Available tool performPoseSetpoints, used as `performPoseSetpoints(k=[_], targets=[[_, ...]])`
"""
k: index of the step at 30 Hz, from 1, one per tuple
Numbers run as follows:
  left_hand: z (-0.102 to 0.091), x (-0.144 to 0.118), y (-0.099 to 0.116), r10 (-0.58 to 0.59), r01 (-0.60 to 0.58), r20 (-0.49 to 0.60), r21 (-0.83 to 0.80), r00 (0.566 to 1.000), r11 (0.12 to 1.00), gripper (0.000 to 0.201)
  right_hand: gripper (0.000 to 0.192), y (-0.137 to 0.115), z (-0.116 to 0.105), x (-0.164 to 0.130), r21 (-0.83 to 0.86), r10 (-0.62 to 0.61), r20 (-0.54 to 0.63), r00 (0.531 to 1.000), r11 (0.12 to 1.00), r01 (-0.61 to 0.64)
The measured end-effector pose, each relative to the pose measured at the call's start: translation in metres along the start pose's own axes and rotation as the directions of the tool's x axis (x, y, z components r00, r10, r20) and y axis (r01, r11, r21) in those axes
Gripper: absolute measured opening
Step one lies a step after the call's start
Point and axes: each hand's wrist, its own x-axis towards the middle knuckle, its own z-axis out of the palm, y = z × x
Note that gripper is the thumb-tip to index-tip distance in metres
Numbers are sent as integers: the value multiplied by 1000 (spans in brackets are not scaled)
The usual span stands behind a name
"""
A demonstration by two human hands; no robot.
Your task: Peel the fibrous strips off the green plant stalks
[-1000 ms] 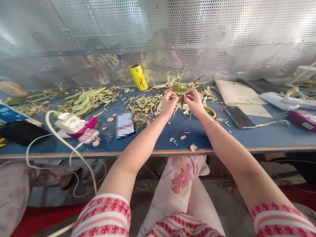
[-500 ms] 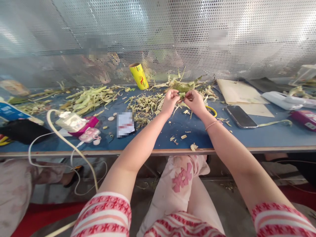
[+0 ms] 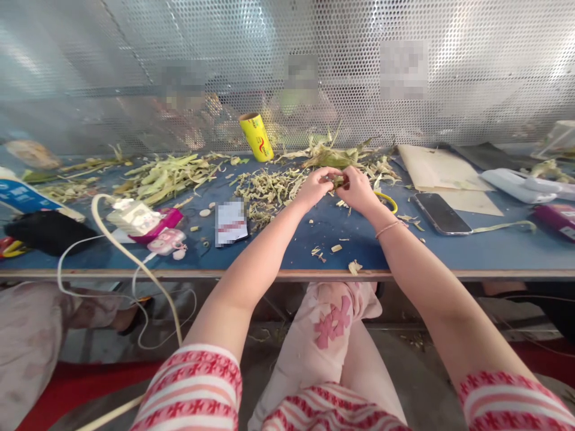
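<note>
My left hand (image 3: 315, 187) and my right hand (image 3: 358, 190) meet over the middle of the blue table (image 3: 449, 248), both pinching a small green plant piece (image 3: 338, 179) between the fingertips. The piece is mostly hidden by my fingers. Right behind my hands lies a heap of green husks and leaves (image 3: 340, 157), and to their left a pile of dry shredded trimmings (image 3: 265, 190). A yellow-handled tool (image 3: 386, 201) pokes out from under my right hand.
A yellow roll (image 3: 256, 137) stands at the back by the perforated metal screen (image 3: 404, 120). A phone (image 3: 439, 213) and paper sheets (image 3: 431, 167) lie to the right. A power strip (image 3: 133, 216), pink items and white cables sit at the left. More green strips (image 3: 164, 173) lie at back left.
My hands have dropped slightly toward the table and drawn closer together around the plant piece. The view has shifted a little.
</note>
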Motion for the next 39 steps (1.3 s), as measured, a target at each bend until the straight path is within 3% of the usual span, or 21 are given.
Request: performPoseSetpoints(k=[3,6,9,11,15,22,27,30,33,36,38,39], targets=[[2,0,1,49,-49,-5,32,999,998,24,20,-3,-2,1,59,17,15,1000,998,-18],[3,-1,2,74,-74,-2,-15,997,997,13,14,-6,-3,1,212,112,29,993,970,-116],[4,-1,2,49,-56,-91,-73,995,996,8,14,-8,-3,1,416,248,60,967,874,-250],[5,0,1,14,-31,-160,-105,987,994,10,21,-9,-3,0,481,281,66,957,831,-277],[6,1,-3,-10,-10,-198,-102,980,995,18,28,-11,-2,-1,467,273,57,960,843,-267],[10,-2,-2,171,-146,-218,124,961,981,14,40,-9,-1,3,583,374,66,925,738,-340],[10,-4,4,155,-124,-252,136,955,983,10,43,-16,-6,-1,454,279,37,959,850,-265],[11,-5,7,130,-102,-213,139,968,985,10,44,-17,-6,-1,394,304,40,952,871,-295],[14,-4,8,78,-70,-210,41,975,997,14,38,-14,-3,2,546,416,135,899,726,-418],[14,-1,6,-17,6,-250,-42,968,999,19,33,-11,-2,6,639,476,337,812,518,-569],[12,1,4,-62,42,-260,-82,964,996,24,38,-10,-5,8,620,455,443,773,467,-630],[10,3,3,-78,53,-263,-101,962,994,25,41,-10,-7,8,601,445,457,770,484,-637]])
